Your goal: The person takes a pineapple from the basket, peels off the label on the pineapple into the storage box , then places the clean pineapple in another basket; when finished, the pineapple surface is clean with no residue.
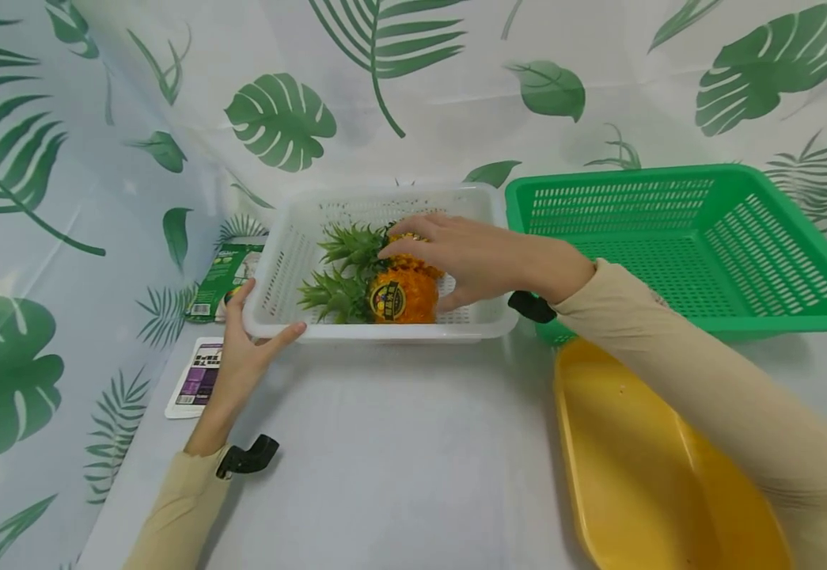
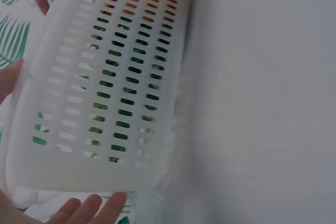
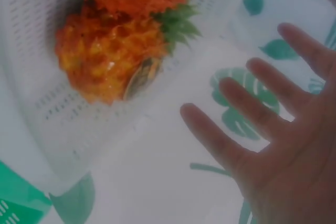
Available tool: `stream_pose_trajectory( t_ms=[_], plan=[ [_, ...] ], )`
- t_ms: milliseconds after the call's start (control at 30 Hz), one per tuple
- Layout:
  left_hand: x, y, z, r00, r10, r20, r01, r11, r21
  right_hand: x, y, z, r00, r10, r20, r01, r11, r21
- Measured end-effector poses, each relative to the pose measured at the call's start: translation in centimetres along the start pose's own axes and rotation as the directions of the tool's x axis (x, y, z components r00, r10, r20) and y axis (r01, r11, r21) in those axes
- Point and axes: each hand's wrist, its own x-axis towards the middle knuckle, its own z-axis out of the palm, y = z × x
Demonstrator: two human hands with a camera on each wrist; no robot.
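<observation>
A white slotted plastic basket (image 1: 385,333) holds two small orange pineapples with green leafy crowns. The front pineapple (image 1: 420,297) bears a round dark-and-gold label and lies with its crown to the left. Behind it, the back pineapple (image 1: 404,261) is partly covered by my right hand (image 1: 480,257). That hand hovers over the pineapples from the right; its fingers (image 3: 210,132) are straight and spread in the right wrist view, with nothing in them. My left hand (image 1: 245,348) holds the basket's front left corner, thumb on the front rim and fingers along the left end.
A green slotted basket (image 1: 748,323) stands right of the white one. Nearer me, a yellow basin (image 1: 641,459) lies partly beneath my right forearm. At the left are a green packet (image 1: 206,293) and a white-and-purple package (image 1: 195,384). A leaf-patterned cloth (image 1: 427,150) rises behind.
</observation>
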Motion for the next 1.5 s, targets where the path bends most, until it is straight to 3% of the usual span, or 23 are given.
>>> stream_pose_trajectory(
  t_ms=[433, 767, 1033, 1233, 1500],
  plan=[
    [0.4, -0.5, 0.7, 0.999, 0.035, -0.012, -0.036, 0.993, -0.11, 3.6, 1.0, 0.7, 0.985, 0.013, 0.172, -0.018, 1.0, 0.022],
    [0.4, -1.2, 1.0, 0.994, 0.099, -0.045, -0.107, 0.974, -0.201, 4.9, 1.2, 1.6, 0.951, 0.069, 0.303, -0.091, 0.994, 0.057],
    [0.3, -1.4, 1.1, 0.993, 0.105, -0.051, -0.114, 0.968, -0.224, 5.2, 1.9, 2.6, 0.949, 0.054, 0.31, -0.099, 0.986, 0.132],
    [0.2, -1.4, 1.2, 0.994, 0.102, -0.047, -0.11, 0.967, -0.231, 5.7, 2.0, 3.3, 0.951, 0.05, 0.306, -0.087, 0.991, 0.106],
    [-0.1, -1.3, 0.9, 0.995, 0.084, -0.046, -0.091, 0.978, -0.188, 6.1, 1.7, 3.6, 0.944, 0.056, 0.325, -0.107, 0.984, 0.142]
  ],
)
